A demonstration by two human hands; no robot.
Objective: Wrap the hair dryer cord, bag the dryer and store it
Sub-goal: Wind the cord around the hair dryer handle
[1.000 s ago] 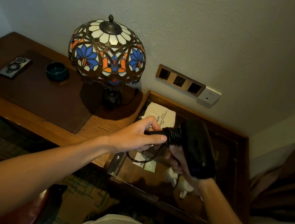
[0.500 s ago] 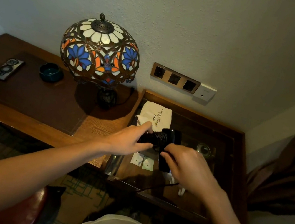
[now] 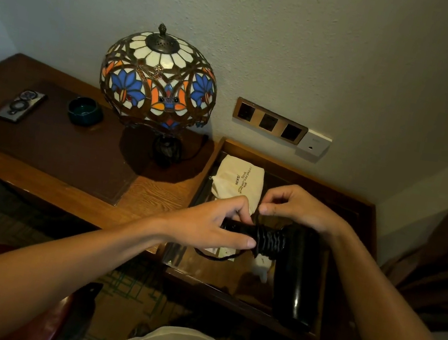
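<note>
Dim nightstand (image 3: pixel 358 210), dryer (image 3: pixel 298 277) plug hidden

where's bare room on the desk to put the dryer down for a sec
Bare patches: the dark desk mat between the ashtray and the desk's front edge, and the wood strip between mat and drawer. Crowded: the lamp base, and the drawer with the cloth bag.

The lamp (image 3: pixel 158 78) crowds the worktop (image 3: pixel 154 190) just left of the sunken glass-topped table (image 3: pixel 356 221), its dome bulging toward both hands. Behind, the wall with its switch plate (image 3: pixel 270 121) closes things off; a curtain (image 3: pixel 446 251) hems the right. The cloth bag (image 3: pixel 237 182) fills the back-left corner. Open air remains above the glass's right half and the dark mat (image 3: pixel 52 141).
</note>
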